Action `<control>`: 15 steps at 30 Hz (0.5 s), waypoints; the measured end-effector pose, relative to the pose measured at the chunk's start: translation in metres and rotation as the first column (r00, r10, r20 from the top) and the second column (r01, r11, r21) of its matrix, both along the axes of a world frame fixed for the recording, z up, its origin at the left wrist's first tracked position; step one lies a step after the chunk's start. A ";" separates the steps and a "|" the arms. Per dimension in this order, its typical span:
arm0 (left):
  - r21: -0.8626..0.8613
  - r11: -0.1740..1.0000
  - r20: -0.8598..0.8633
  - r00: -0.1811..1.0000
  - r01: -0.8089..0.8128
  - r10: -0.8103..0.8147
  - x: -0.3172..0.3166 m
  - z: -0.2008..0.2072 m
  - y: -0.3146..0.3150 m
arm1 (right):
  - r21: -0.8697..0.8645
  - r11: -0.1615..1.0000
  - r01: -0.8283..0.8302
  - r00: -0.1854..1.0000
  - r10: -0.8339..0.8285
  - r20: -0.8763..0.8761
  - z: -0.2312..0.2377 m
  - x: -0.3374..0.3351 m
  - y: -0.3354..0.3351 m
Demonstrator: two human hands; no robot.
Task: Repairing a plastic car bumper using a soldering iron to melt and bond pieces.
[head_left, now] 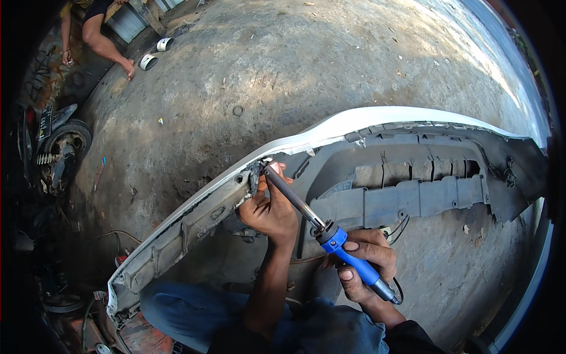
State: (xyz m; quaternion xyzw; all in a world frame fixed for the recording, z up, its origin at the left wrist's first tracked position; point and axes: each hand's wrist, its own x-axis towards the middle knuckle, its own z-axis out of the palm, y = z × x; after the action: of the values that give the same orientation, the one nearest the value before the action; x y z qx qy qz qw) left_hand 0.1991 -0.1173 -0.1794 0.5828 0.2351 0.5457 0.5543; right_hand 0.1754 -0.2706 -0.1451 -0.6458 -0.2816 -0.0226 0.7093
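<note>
A long car bumper (339,197), white outside and grey-black inside, lies across my legs with its inner side toward me. My right hand (371,256) is closed round the blue handle of a soldering iron (354,259). The iron's metal shaft slants up and left, its tip at a dark, melted-looking patch (255,176) near the bumper's upper rim. Right beside the tip, my left hand (270,212) has its fingers curled against the bumper's edge, gripping it. The iron's shaft partly covers those fingertips, and whether they also pinch something small cannot be seen.
A black cord (402,289) trails from the iron's handle. At the left stands a motorbike, its rear wheel (66,150) showing. A person's bare leg (100,41) is at the upper left, near two white ring-shaped pieces (148,62). Small debris dots the concrete floor (283,65).
</note>
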 end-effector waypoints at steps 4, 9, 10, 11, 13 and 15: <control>-0.017 1.000 0.034 0.999 0.013 -0.013 0.000 -0.002 0.000 | -0.008 1.000 -0.003 1.000 0.003 -0.021 0.001 -0.001 -0.002; -0.016 1.000 0.075 0.997 0.005 -0.003 -0.002 -0.010 0.001 | -0.010 1.000 -0.005 0.999 0.005 -0.038 0.001 -0.001 -0.002; -0.007 1.000 0.075 0.997 0.002 -0.001 -0.003 -0.010 0.002 | -0.008 1.000 -0.006 0.999 0.006 -0.038 0.000 -0.001 -0.002; -0.005 1.000 0.074 0.997 0.001 0.000 -0.003 -0.011 0.003 | -0.011 1.000 -0.010 0.999 0.009 -0.035 0.000 -0.001 -0.002; 0.012 1.000 0.055 0.998 -0.029 0.028 -0.004 -0.012 0.003 | -0.015 1.000 -0.013 0.999 0.012 -0.031 0.000 -0.001 -0.002; 0.015 0.999 0.048 0.998 -0.039 0.038 -0.004 -0.010 0.002 | -0.010 1.000 -0.008 0.999 0.008 -0.034 0.000 -0.001 -0.002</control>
State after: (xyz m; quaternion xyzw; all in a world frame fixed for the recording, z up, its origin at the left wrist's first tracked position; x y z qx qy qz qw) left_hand 0.1948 -0.1154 -0.1897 0.5694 0.2285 0.5719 0.5446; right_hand 0.1747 -0.2724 -0.1455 -0.6485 -0.2723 -0.0077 0.7108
